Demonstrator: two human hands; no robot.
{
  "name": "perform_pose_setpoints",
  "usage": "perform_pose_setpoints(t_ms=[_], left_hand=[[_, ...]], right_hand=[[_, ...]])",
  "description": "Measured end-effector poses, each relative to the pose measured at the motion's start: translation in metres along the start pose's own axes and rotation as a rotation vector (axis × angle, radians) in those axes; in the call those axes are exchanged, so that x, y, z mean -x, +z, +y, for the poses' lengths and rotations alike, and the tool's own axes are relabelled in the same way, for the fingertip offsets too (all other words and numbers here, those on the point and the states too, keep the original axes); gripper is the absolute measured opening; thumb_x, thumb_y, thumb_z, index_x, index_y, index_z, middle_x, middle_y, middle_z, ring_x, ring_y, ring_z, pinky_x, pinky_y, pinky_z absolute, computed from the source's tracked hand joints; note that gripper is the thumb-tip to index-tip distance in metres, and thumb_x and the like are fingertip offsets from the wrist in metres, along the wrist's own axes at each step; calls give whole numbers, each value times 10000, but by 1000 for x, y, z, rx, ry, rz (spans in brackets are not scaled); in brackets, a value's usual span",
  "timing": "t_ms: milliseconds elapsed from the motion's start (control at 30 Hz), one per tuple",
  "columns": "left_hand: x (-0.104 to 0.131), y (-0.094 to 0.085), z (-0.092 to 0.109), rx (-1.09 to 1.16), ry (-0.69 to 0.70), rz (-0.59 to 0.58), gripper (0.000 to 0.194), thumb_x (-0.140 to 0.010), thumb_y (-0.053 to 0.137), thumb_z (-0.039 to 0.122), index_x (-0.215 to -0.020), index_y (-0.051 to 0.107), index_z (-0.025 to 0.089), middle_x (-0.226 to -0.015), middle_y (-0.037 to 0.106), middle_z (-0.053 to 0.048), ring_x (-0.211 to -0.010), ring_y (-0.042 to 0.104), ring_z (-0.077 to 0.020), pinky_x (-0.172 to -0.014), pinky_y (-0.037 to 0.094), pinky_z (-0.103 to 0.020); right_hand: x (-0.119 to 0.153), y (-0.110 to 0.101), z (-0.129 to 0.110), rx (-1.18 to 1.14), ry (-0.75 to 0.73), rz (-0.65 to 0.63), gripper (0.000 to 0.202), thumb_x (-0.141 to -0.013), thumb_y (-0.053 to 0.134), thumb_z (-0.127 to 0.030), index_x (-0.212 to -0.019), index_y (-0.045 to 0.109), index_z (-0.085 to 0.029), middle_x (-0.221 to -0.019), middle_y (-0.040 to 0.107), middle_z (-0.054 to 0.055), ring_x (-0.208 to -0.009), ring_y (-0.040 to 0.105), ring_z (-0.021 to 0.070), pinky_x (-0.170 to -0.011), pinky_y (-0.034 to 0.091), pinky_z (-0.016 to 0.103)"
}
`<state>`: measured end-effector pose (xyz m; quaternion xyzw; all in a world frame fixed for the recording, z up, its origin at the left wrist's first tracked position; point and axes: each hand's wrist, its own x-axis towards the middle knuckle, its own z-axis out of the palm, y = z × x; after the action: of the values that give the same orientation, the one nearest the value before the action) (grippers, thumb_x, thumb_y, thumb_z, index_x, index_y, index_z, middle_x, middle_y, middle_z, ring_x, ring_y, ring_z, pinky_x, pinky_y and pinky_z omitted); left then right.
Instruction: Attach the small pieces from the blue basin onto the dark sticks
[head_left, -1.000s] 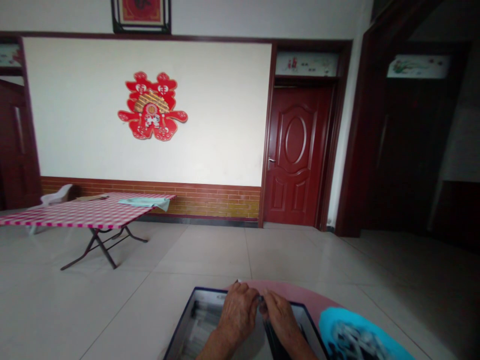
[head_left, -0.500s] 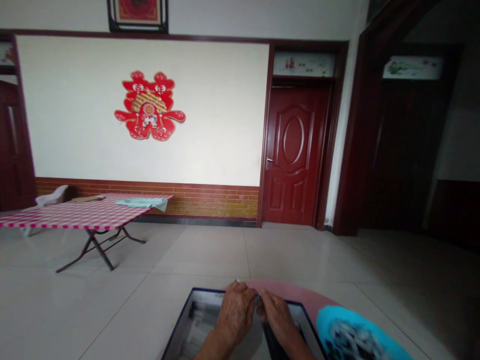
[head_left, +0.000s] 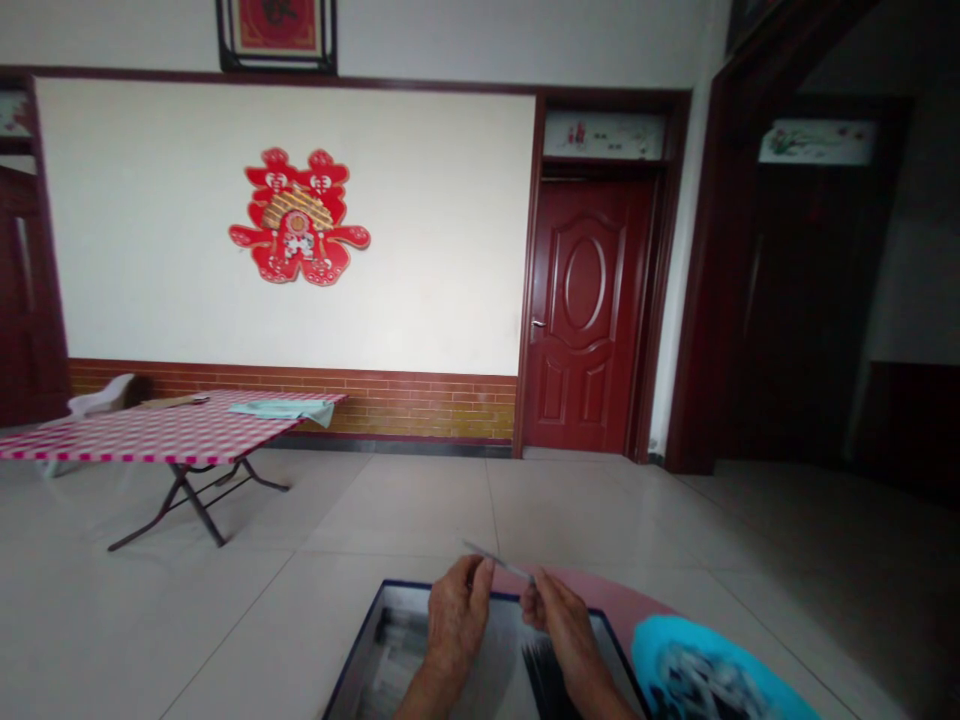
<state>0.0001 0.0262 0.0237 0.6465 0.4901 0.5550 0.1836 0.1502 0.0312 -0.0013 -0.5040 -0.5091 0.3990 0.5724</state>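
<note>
In the lower middle of the frame, we hold a thin grey stick slantwise above the far rim of a dark-edged box. Our right hand pinches the stick's lower right end between thumb and bent fingers. Our left hand has its fingers curled and its thumb raised; the stick passes right at these fingertips and its free end points to the upper left, but we cannot tell whether they grip it.

Below our hands, at the bottom edge, the box shows a pale inside. A bundle of dark strips lies in it, partly behind our right wrist, and blurred dark and grey pieces lie in its left part.

At the lower right, just beside the box, we see a bright blue bowl with a tangle of black and whitish pieces in it. A pink surface shows behind both. Well apart, at the left of the frame, a checked table bears a pale green cloth.
</note>
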Motion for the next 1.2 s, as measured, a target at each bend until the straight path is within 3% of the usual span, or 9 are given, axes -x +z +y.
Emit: perform_pose_setpoints(t_ms=[133,300,433,567,733,833,967,1067,1200], left_hand=[[-8,3,-7,462,-321,-35,393,-758,516,535,-689,590,156,-567,584,-7,-537,565,-140,-484,406,-218],[-9,3,-1,910,-567,-38,387,-629,673,369,-937,569,158,-672,623,-3,-545,571,-119,-506,441,-224],[-7,2,2,951,-582,-94,411,-625,636,293,-999,543,150,-584,564,42,-382,423,-65,-372,337,-182],[-7,-2,0,767,-554,-127,459,-635,618,336,-1050,545,154,-526,494,86,-345,337,-48,-323,240,-156],[-9,0,-12,442,-309,-246,511,-753,503,542,-1052,585,135,-465,456,85,-348,387,-78,-341,290,-182],[-5,5,-20,150,26,-284,454,-822,441,503,-1075,605,163,-598,615,7,-595,604,-164,-555,483,-255],[4,11,-28,-176,418,-355,377,-890,360,358,-1223,511,266,-1040,666,-30,-935,625,-191,-832,487,-314],[7,13,-34,-318,541,-347,382,-906,326,300,-1255,474,256,-1035,672,-38,-896,644,-179,-824,503,-307],[6,14,-40,-401,621,-314,376,-913,308,248,-1256,459,224,-1001,682,-51,-873,652,-172,-824,508,-303]], right_hand=[[11,13,-4,-72,66,-170,465,-721,470,-617,-633,572,-171,-587,591,13,-522,533,130,-533,401,255],[27,20,-15,-51,130,-462,528,-767,401,-611,-697,606,-130,-593,617,41,-493,547,119,-521,403,251],[32,19,-24,81,116,-699,478,-807,368,-500,-732,648,-120,-558,616,37,-498,569,129,-525,427,254],[30,13,-36,206,86,-695,297,-736,421,-283,-816,670,-143,-647,659,32,-537,581,116,-511,429,219],[14,-22,-55,490,-90,-460,319,-713,404,-199,-885,672,-177,-755,682,7,-590,595,100,-537,430,197],[7,-70,-62,614,-126,-321,298,-714,442,-222,-893,677,-184,-760,685,2,-621,590,116,-574,427,215],[11,-147,-58,843,-155,-152,261,-664,460,-167,-745,706,-201,-745,697,16,-721,600,163,-694,412,262],[21,-187,-45,1001,-129,-63,232,-590,481,-108,-620,688,-208,-682,690,21,-717,599,185,-728,390,283],[31,-206,-27,1157,-61,25,157,-585,512,-121,-547,645,-194,-633,670,51,-697,590,212,-689,380,303]])
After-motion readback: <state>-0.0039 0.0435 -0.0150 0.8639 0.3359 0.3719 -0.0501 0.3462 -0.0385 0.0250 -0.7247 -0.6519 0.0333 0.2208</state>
